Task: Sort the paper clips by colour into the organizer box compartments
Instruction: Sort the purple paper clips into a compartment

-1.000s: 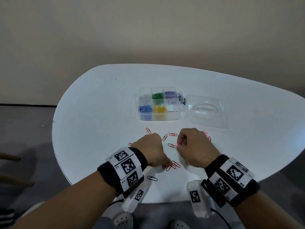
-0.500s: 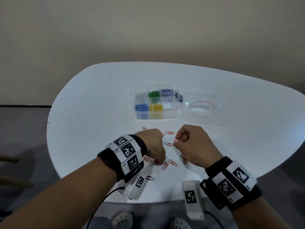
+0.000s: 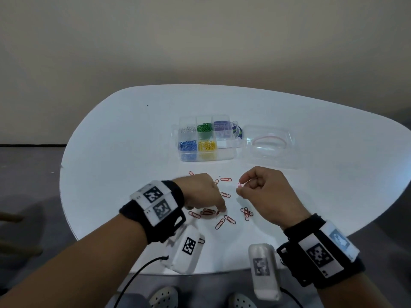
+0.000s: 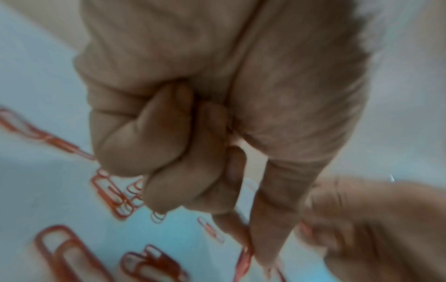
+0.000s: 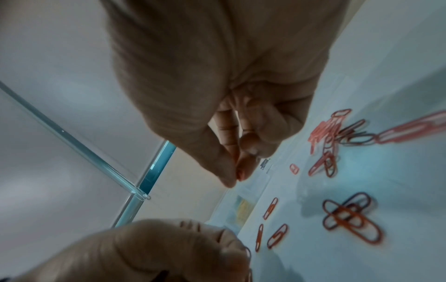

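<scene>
The clear organizer box point(image 3: 226, 153) stands mid-table, with white, green, blue and yellow clips in separate compartments. Several red paper clips point(image 3: 226, 179) lie scattered on the white table between the box and me. My right hand point(image 3: 239, 186) is raised slightly off the table and pinches one red clip point(image 3: 239, 184) between thumb and forefinger; the same pinch shows in the right wrist view point(image 5: 237, 174). My left hand point(image 3: 222, 210) is down on the table, fingers curled, its thumb and forefinger closing on a red clip point(image 4: 244, 262) beside a small pile point(image 3: 208, 211).
The box's open clear lid point(image 3: 269, 150) lies to its right with a red rubber band inside. A crossed clump of red clips point(image 3: 246, 212) sits under my right hand. A dark clip point(image 3: 201, 240) lies near the table's front edge point(image 3: 200, 273).
My right hand has picked a red clip off the table and lifted it a little. My left hand has stayed low at the pile, fingertips working on a clip.
</scene>
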`<state>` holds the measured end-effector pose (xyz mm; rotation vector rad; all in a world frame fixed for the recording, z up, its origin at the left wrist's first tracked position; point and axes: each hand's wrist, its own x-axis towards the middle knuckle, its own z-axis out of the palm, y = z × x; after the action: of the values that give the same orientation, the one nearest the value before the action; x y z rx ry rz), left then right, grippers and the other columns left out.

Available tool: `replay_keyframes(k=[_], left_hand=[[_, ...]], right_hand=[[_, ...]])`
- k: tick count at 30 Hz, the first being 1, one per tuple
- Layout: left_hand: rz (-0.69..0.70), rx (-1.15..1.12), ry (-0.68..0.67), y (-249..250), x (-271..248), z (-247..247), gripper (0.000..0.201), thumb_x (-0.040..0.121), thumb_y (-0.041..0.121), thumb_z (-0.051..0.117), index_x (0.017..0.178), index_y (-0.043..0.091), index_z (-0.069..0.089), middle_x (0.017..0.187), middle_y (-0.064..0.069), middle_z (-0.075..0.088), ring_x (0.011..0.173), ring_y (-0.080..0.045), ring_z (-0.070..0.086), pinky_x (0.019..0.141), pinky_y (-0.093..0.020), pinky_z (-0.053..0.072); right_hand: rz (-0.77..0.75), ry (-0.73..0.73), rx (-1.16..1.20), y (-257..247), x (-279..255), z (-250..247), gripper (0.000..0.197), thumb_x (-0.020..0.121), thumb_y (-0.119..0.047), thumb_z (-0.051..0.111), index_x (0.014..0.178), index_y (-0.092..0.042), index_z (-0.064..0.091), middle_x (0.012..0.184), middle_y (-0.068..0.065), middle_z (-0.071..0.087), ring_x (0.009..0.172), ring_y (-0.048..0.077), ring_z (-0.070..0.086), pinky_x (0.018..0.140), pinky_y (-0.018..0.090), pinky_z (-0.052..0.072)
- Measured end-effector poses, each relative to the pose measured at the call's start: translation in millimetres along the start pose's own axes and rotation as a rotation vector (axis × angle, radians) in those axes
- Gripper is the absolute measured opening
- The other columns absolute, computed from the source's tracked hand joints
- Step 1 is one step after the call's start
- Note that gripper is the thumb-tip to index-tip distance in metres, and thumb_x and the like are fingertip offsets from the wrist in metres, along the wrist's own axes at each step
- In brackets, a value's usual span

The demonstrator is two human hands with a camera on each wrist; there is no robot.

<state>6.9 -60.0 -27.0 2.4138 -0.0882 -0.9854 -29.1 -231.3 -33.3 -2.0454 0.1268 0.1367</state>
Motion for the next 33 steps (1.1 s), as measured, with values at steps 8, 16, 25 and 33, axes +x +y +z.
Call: replay_keyframes(k=[8,16,25,33], left_hand=[[0.113,-0.41,-0.157,-16,-14,-16,0.029,0.086,0.032,0.073,0.065,0.019,0.057,0.051,0.008,0.036,0.047,-0.009,0.025,0.045,-0.021,0.018],[0.074,-0.859,-0.152,-20,-12,-17,0.023,0.093,0.017,0.055,0.071,0.013,0.049,0.058,0.002,0.047,0.046,-0.009,0.026,0.041,-0.018,0.017],[0.055,-1.352,-0.19,23,1,16,0.019,0.077,0.013,0.043,0.077,0.003,0.059,0.06,-0.007,0.053,0.042,-0.014,0.051,0.029,-0.013,0.033],[0.039,-0.949,0.106,43,17,14,0.039,0.097,0.036,0.053,0.062,0.021,0.042,0.05,0.008,0.031,0.039,-0.01,0.023,0.036,-0.016,0.017]], right_hand=[[0.051,-0.094,0.134,-5,-7,3,0.011,0.081,-0.005,0.075,0.086,-0.014,0.072,0.062,0.0,0.065,0.061,0.018,0.058,0.047,0.019,0.042],[0.017,-0.156,0.211,-17,-11,3,0.012,0.081,-0.004,0.076,0.09,-0.011,0.072,0.063,0.001,0.065,0.056,0.019,0.05,0.044,0.026,0.041],[-0.183,-0.062,0.19,-48,-5,-14,0.012,0.079,-0.012,0.08,0.08,-0.008,0.069,0.066,0.003,0.065,0.052,0.01,0.055,0.046,0.016,0.042],[0.081,0.15,0.021,6,19,-74,0.017,0.081,-0.02,0.078,0.074,-0.007,0.07,0.067,0.003,0.066,0.053,0.011,0.05,0.042,0.014,0.037]])
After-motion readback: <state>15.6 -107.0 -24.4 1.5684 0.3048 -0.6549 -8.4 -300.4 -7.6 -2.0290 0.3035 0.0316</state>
